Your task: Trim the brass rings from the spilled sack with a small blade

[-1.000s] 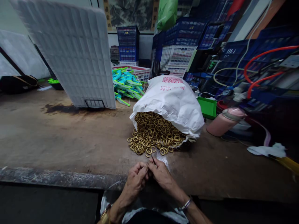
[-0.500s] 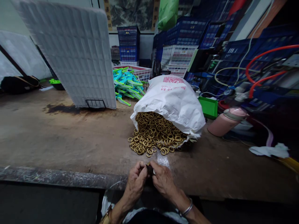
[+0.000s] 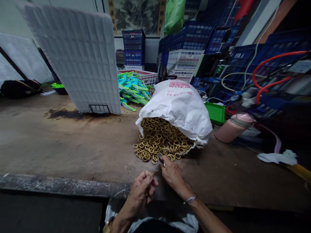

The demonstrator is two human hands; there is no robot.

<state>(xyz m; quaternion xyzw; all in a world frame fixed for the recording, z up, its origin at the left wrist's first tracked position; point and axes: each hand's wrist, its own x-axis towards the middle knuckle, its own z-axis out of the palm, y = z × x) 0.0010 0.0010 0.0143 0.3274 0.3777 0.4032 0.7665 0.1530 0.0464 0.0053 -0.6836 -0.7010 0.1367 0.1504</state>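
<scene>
Rings (image 3: 151, 149) spill from the mouth of a white bag (image 3: 178, 106) at the centre of the frame, the bag lying on its side on the table (image 3: 73, 142). In our left hand (image 3: 139, 190), at the lower centre, the thumb and fingers pinch what looks like one ring (image 3: 153, 174), mostly hidden by the fingertips. Our right hand (image 3: 173, 174) is closed on a small dark tool (image 3: 161, 160), its tip just beside the near edge of the pile.

As for how far along we are, one piece is in hand and a great many rings lie loose, both inside the bag and on the table before it. We see no separate group of finished pieces, so we cannot tell how much is done; judging by the heap, much is left.

The bag carries red print: a square block like a QR code (image 3: 179, 84) and, under it, a line of Chinese characters with small digits, too faint to read surely. The wall picture (image 3: 137, 16) at the top has characters down its sides, too blurred to read. We can make out no brand.
</scene>
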